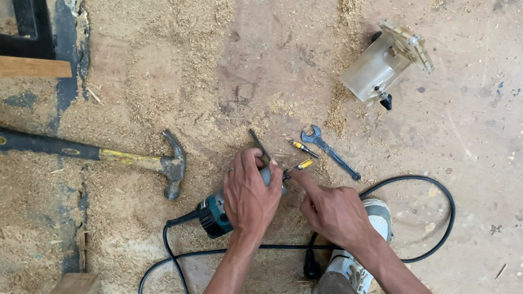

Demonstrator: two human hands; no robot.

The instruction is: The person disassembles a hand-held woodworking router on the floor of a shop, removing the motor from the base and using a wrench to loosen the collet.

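Bit change in hand, I judge. My left hand (250,198) clamps the teal-and-grey corded trimmer motor (217,215) on the sawdust floor, centre-near. My right hand (334,211) pinches a thin dark spanner (260,145) at its collet. Next move needs firm counter-torque.

We reach both forearms forward and down, our left hand (249,195) curled palm-down in a closed grip with a ring on one finger, our right hand (334,211) just beside it, its index finger stretched toward the left.
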